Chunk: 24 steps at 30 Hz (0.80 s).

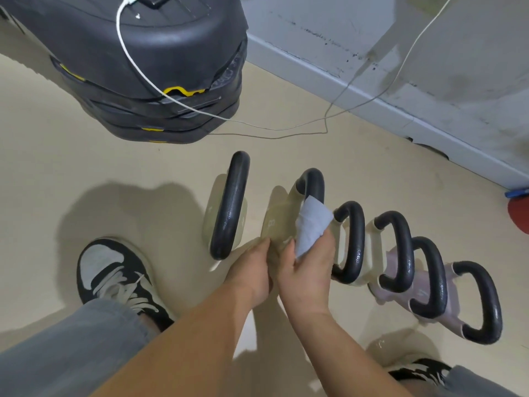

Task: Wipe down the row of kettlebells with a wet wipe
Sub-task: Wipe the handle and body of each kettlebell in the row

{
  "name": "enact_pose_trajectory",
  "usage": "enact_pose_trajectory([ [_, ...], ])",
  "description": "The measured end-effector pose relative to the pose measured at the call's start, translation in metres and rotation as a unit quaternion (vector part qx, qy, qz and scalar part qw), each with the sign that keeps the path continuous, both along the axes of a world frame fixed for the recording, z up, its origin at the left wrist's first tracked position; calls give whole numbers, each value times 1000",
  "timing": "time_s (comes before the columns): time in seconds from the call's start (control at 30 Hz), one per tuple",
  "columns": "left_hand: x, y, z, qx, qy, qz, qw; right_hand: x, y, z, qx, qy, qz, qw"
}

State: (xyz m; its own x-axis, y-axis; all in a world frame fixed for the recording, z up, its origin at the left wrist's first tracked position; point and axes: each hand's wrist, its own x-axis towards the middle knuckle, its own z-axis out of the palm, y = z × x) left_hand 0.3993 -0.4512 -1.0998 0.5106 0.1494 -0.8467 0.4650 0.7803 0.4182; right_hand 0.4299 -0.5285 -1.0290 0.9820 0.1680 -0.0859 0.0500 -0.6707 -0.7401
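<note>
Beige floor [86, 156] fills most of the view, and a scuffed grey wall [429, 38] meets it along a pale skirting. Six kettlebells stand on that floor in a row, all with black handles. The second kettlebell [274, 222], pale olive and marked 8, is the one being handled.

The left grip [252, 270] rests on the near side of its bell with the thumb up on the face. Its fingers seem to curl around the bell, though the other hand hides most of them. The right grip [309, 270] is closed around a wet wipe [312, 224], pinching it between thumb and fingers. It presses the pale blue sheet against the right leg of the second kettlebell's handle, where that leg joins the bell.

Just left of the second kettlebell stands the first kettlebell [232, 207], of the same olive colour. To its right come a cream third kettlebell [353, 242] and a fourth kettlebell [400, 253], then two lilac ones, the fifth kettlebell [432, 279] and the sixth kettlebell [483, 302], packed close together.

Beyond the second kettlebell and to its left sits a stack of black platforms [143, 53] with yellow accents. A white cable [134, 67] trails over it and off toward the wall. Nearer than the second kettlebell and to its left is a black-and-white sneaker [114, 276] under a grey trouser leg.
</note>
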Motion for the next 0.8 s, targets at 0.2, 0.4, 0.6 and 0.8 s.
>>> enact_pose_trajectory([
  [0.2, 3, -1, 20, 81, -2, -87, 993, 0, -6, -7, 3, -11, 10, 1000],
  [0.4, 2, 9, 38, 366, -28, -274, 889, -20, -20, -23, -37, 6, 20, 999],
  [0.6, -15, 8, 30, 434, -31, -343, 832, -3, -20, -9, -16, 58, 33, 998],
  [0.8, -4, 7, 36, 432, -25, -343, 834, 35, 8, 15, 27, 146, -18, 989],
])
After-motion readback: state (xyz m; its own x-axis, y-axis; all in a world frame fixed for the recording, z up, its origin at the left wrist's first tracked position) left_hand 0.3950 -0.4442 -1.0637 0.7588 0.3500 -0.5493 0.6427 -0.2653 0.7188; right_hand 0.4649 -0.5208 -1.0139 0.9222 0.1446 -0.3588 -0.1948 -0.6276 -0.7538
